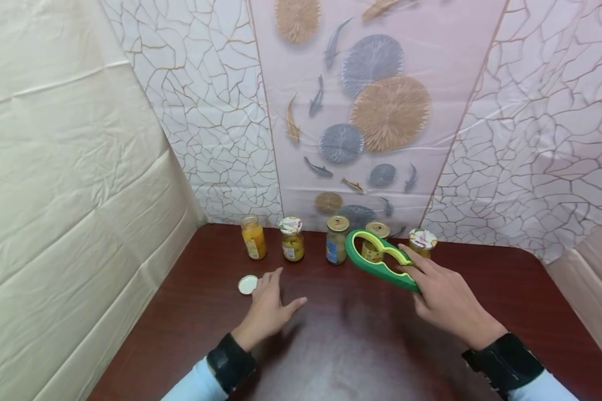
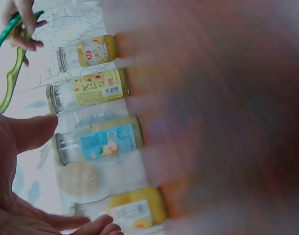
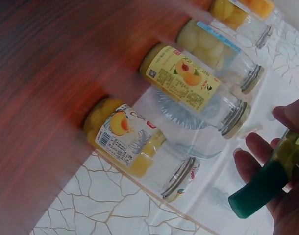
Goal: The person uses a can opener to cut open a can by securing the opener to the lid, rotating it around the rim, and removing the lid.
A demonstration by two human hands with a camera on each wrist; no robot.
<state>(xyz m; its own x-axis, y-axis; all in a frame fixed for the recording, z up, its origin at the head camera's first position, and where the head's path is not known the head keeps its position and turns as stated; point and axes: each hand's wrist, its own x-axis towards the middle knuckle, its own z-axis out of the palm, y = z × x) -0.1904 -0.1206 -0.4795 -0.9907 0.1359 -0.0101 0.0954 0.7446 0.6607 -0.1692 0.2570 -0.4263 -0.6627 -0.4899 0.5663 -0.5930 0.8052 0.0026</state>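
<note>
Over to the dark red table (image 1: 326, 340), set before a patterned cloth backdrop (image 1: 391, 111). Front and centre, grips the green loop tool (image 1: 381, 270) by one end in the right hand (image 1: 448, 295), with fingers curled round it, raised clear of the table and in view just before the gold-lidded, yellow-labelled jar (image 1: 373, 253). Watch that end-only hold: could twist, probably, once loaded against a lid. Swung too low, could clip the glass and tip it over. Just to its left, the blue-labelled jar (image 1: 336, 248), exposed to any sideways sweep of the free loop. Partly hidden beyond the right hand, the jar with a printed lid (image 1: 423, 240), at risk from a careless knuckle.

Now across to the left hand (image 1: 268, 306): grasping nothing, with fingers loosely spread and thumb out. Right beside the loose white lid (image 1: 248, 284); cannot tell whether touching. Might flick it away by accident. Steadies no jar either, so could invite a spin under a turning tool. Farther back, at the left end, a seemingly lidless orange jar (image 1: 253, 241): likeliest to spill, if bumped by a reaching arm.
</note>
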